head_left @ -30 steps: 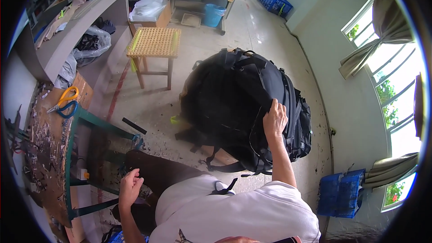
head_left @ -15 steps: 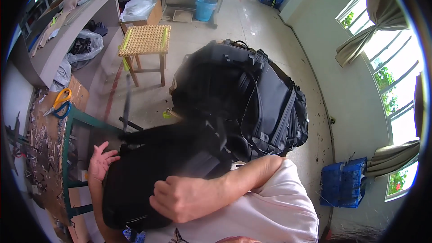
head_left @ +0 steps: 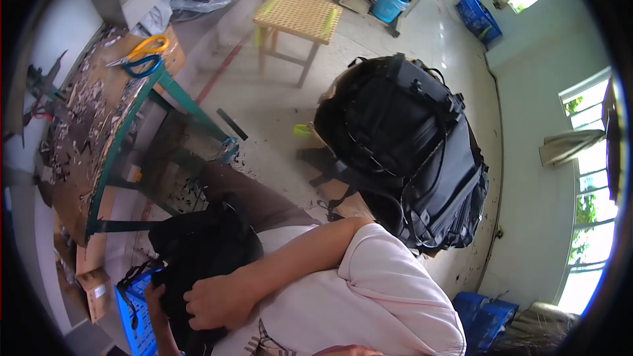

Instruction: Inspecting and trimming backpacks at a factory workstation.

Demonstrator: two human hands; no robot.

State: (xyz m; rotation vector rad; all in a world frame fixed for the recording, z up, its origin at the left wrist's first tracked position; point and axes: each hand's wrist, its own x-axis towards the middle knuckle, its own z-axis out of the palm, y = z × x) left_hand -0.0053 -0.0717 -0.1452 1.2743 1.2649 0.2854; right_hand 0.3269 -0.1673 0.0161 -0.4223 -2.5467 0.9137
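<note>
A soft black backpack [head_left: 211, 244] with loose straps is gathered against my body at the lower left. My right hand [head_left: 221, 302] reaches across my shirt and presses on its near side, fingers curled into the fabric. At the bag's left edge is my left hand [head_left: 155, 300], closed on the fabric and partly covered by it. Just beyond that hand, a blue plastic crate [head_left: 135, 310] shows beneath the hanging straps. Several more black backpacks [head_left: 402, 132] stand in a pile on the floor ahead, to the right of my leg.
A green-framed bench [head_left: 99, 138] littered with scraps stands at left, with orange- and blue-handled scissors [head_left: 145, 56] on its corner. Ahead are a woven-top stool [head_left: 300, 16] and a light blue bucket [head_left: 389, 5]. Blue crates [head_left: 484, 320] sit by the right wall.
The held backpack has moved down and left, away from the pile and over the blue crate. My left hand's spread fingers have closed on it. The view has turned left.
</note>
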